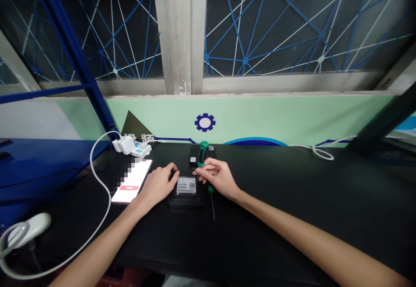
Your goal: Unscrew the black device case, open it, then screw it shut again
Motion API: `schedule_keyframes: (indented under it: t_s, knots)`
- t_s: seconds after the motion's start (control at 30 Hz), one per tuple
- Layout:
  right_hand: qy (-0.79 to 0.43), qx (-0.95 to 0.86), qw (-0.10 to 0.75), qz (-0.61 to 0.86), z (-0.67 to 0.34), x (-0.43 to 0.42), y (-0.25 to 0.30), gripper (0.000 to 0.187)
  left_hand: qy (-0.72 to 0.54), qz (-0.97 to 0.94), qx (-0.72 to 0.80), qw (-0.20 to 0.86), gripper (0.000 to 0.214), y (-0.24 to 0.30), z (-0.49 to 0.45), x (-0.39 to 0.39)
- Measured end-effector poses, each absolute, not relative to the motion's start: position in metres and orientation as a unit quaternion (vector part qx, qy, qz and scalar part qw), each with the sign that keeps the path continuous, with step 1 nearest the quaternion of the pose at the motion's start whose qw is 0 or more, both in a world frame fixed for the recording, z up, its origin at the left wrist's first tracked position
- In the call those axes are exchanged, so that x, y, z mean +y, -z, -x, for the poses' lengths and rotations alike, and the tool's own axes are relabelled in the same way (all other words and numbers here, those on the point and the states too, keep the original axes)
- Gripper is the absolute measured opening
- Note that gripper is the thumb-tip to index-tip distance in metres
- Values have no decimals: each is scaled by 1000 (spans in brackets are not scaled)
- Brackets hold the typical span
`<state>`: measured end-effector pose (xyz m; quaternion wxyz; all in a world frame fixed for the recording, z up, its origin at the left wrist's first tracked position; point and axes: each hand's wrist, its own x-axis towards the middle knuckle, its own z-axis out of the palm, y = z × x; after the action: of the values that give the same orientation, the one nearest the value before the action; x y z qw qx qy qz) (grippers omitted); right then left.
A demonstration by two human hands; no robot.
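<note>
A small black device point(186, 188) with a white label lies flat on the black table point(292, 200). My left hand point(158, 186) rests against its left edge, fingers curled over the top left corner. My right hand point(217, 177) is closed in a pinch on the lower part of a green-and-black screwdriver point(203, 150), which stands upright over the device's far right corner. A second, thin screwdriver point(212, 202) with a green end lies on the table just below my right hand. Behind the upright screwdriver sits another small black box point(195, 153).
A lit phone point(131, 181) lies left of my left hand. A white power strip with a charger point(131, 147) sits behind it, its white cable point(97, 178) looping to the left front. A white object point(30, 227) lies at the far left. Another white cable point(321, 151) runs along the wall.
</note>
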<state>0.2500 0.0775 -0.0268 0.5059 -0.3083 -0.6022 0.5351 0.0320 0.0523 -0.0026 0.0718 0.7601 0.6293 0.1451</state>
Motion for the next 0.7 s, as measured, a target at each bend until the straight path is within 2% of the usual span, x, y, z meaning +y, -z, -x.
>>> schedule_keyframes:
  t_s: [0.7]
  knots:
    - [-510, -623, 508, 307, -250, 76, 24, 35, -149, -758, 631, 69, 23, 2, -34, 51]
